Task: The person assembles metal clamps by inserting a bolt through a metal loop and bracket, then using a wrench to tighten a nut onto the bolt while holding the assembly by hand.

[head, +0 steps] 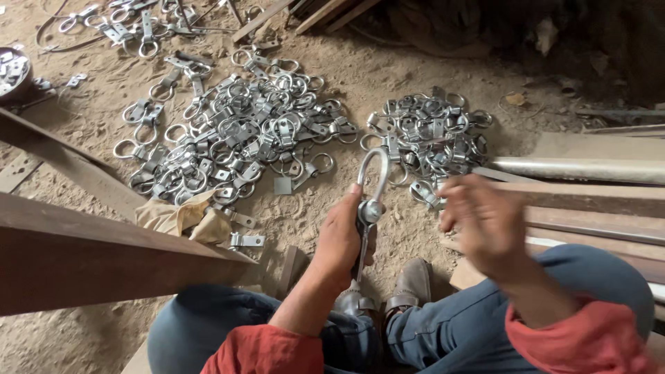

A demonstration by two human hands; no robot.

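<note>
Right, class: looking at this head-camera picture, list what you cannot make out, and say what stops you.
1. Right hand: motion-blurred, so its fingers and anything in them are unreadable.
2. Metal ring fitting: its lower part is hidden inside the left hand.
3. Dark round container: cut off by the left edge.
4. Top right corner: too dark to tell.
5. Far pile of ring fittings: cut by the top edge.

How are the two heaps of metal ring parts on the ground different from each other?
The left heap is larger and spreads wide, with loose pieces trailing away; the right heap is smaller and packed tight. The right heap lies just beyond the right hand; the left heap lies beyond the left hand, which holds one ring part. Both are grey metal on sandy ground.
</note>
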